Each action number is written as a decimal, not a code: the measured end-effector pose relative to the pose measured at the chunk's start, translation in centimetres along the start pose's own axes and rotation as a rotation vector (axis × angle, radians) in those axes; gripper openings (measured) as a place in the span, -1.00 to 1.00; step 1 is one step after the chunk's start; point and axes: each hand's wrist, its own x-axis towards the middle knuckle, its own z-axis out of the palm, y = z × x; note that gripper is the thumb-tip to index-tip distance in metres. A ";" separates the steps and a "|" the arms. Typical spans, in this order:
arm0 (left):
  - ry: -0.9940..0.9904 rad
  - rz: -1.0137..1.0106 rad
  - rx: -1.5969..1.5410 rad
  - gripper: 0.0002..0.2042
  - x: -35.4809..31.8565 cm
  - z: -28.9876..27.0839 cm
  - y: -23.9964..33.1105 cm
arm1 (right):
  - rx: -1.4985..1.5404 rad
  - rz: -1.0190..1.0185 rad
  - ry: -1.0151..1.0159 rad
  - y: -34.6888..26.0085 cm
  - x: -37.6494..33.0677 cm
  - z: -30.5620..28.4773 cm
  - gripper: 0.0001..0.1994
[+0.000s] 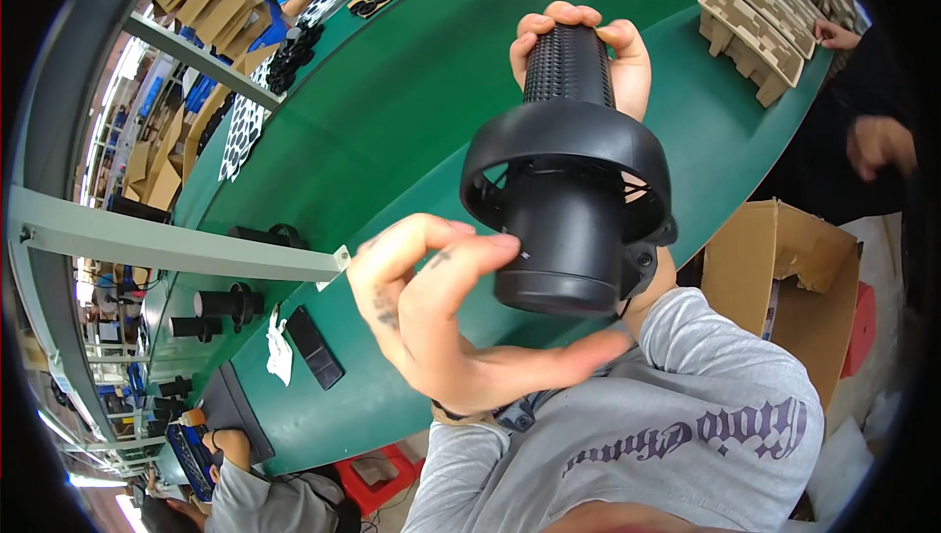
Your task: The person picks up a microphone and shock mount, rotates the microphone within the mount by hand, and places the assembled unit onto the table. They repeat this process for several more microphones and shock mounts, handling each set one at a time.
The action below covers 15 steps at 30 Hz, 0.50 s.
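A black microphone (564,219) with a textured mesh grille and a wide ring mount around its body is held up in front of me, grille end pointing away. My right hand (632,72) wraps round the grille from behind, its fingertips showing along the far end and sides. Beside the smooth lower body, my left hand (431,307) is open. Its index fingertip meets the casing by a small light mark, while the thumb stretches out below the base. A dark bracket with a knob (642,263) sits on the microphone's right side.
On the green table (392,151) are a black phone (314,349), crumpled white tissue (279,347) and more black microphones (235,304). Moulded pulp trays (750,38) stand far right, near a co-worker's hands. A pale metal bar (196,244) crosses left; a cardboard box (740,268) stands right.
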 end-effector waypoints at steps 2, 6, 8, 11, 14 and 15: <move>0.015 -0.058 -0.004 -0.26 -0.4 0.3 0.2 | -0.026 -0.071 -0.038 1.1 0.0 0.0 -0.87; 0.015 -0.024 0.003 -0.16 -0.6 0.4 0.4 | 0.042 -0.094 -0.225 1.4 -0.3 -0.4 -0.81; 0.062 0.002 -0.022 -0.21 -0.7 0.4 0.5 | -0.213 -0.228 -0.144 2.0 -0.5 0.2 -0.75; 0.058 0.239 0.101 -0.36 -0.7 0.3 0.3 | -0.377 -0.230 -0.217 1.5 -0.1 -0.2 -0.69; 0.100 0.399 0.205 -0.51 -0.6 0.6 0.4 | -0.471 -0.215 -0.249 1.6 0.1 -0.1 -0.70; 0.102 0.398 0.205 -0.51 -0.7 0.5 0.5 | -0.453 -0.199 -0.267 1.6 0.1 -0.1 -0.70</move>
